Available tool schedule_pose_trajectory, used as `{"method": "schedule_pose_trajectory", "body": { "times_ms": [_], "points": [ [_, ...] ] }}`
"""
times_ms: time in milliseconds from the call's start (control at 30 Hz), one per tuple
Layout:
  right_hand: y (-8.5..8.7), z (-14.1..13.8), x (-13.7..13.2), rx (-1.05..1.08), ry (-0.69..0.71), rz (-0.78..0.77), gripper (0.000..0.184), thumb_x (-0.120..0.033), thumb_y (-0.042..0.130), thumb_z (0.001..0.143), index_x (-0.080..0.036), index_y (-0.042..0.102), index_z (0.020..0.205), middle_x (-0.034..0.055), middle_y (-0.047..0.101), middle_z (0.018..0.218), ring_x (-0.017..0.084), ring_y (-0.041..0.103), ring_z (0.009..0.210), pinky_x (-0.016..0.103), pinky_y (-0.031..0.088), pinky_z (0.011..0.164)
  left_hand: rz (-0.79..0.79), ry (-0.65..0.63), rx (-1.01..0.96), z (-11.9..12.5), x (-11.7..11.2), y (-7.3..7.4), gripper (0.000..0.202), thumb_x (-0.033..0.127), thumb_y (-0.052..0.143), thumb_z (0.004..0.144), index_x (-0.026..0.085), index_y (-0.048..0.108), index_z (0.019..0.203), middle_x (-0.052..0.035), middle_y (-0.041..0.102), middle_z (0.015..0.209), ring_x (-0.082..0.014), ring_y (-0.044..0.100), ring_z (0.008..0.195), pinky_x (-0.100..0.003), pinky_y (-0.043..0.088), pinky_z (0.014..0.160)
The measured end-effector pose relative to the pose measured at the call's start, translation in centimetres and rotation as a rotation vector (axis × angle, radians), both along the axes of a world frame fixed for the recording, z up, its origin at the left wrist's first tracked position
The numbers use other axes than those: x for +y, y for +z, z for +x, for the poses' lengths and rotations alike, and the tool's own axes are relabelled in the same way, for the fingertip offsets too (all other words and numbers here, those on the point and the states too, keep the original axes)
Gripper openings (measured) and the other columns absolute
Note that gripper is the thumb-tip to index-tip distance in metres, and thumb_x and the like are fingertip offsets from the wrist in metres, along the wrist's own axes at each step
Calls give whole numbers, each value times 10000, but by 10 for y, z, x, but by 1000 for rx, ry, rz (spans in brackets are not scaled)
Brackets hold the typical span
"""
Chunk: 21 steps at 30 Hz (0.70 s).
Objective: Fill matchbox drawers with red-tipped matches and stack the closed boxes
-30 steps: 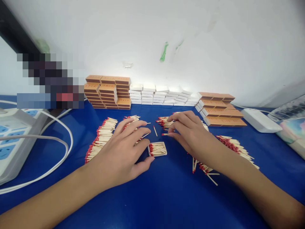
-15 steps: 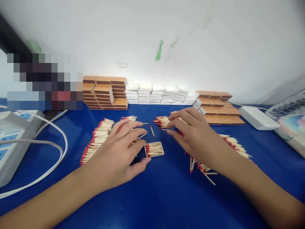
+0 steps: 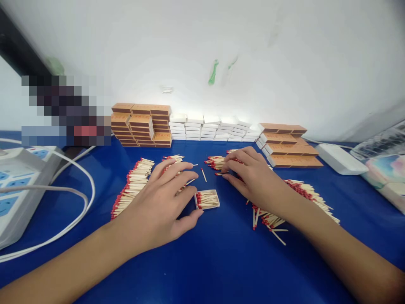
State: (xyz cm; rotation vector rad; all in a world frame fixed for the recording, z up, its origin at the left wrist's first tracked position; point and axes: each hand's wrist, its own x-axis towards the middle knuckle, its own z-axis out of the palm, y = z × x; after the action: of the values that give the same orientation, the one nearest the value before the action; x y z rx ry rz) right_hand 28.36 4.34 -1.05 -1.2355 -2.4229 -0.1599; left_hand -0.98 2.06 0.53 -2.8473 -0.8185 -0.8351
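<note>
A small white matchbox tray (image 3: pixel 217 205), part filled with red-headed matches (image 3: pixel 207 197), lies in the middle of the blue table. My left hand (image 3: pixel 164 198) is open beside it, fingers spread; thumb and index tips are at the tray's left end, and I cannot tell how firmly they touch it. The other left fingers hang over loose matches. My right hand (image 3: pixel 249 175) reaches into a match pile (image 3: pixel 215 162), its thumb and index closed on the end of a match (image 3: pixel 219 173). A single match (image 3: pixel 203 175) lies between the hands.
Orange-brown matchboxes are stacked at the back left (image 3: pixel 141 122) and back right (image 3: pixel 292 160), with white trays (image 3: pixel 202 131) stacked between. Matches lie heaped left (image 3: pixel 136 181) and right (image 3: pixel 313 198). A power strip (image 3: pixel 28 185) with white cables (image 3: pixel 90 181) stands left; a white adapter (image 3: pixel 341 158) sits right.
My right thumb and index have closed together on a match. My left hand keeps its place at the tray. The whole view has shifted slightly.
</note>
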Motion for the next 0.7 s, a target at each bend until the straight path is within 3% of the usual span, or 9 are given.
{"method": "schedule_pose_trajectory", "body": {
  "times_ms": [167, 433, 700],
  "points": [
    [4, 2, 0, -32, -12, -33, 130, -215, 615, 1072, -209, 694, 970, 160, 714, 1188, 358, 597, 1188, 530, 519, 945, -6, 4, 3, 0, 0, -1, 175, 327, 732, 1020, 162, 768, 1065, -118, 779, 1293, -365, 642, 1403, -642, 437, 1280],
    [6, -1, -2, -15, 4, -14, 142, -208, 601, 1091, -202, 662, 962, 164, 718, 1229, 362, 608, 1230, 566, 524, 1014, 5, 6, -2, 1, 0, 1, 160, 328, 734, 1016, 178, 763, 1064, -116, 786, 1275, -365, 650, 1399, -637, 452, 1274],
    [23, -37, -34, 44, 154, 59, 137, -162, 597, 1093, -212, 666, 985, 144, 743, 1253, 317, 609, 1278, 544, 521, 1110, 9, 12, 12, 0, 0, 0, 178, 334, 720, 1024, 163, 763, 1054, -116, 779, 1289, -365, 641, 1410, -629, 435, 1286]
  ]
}}
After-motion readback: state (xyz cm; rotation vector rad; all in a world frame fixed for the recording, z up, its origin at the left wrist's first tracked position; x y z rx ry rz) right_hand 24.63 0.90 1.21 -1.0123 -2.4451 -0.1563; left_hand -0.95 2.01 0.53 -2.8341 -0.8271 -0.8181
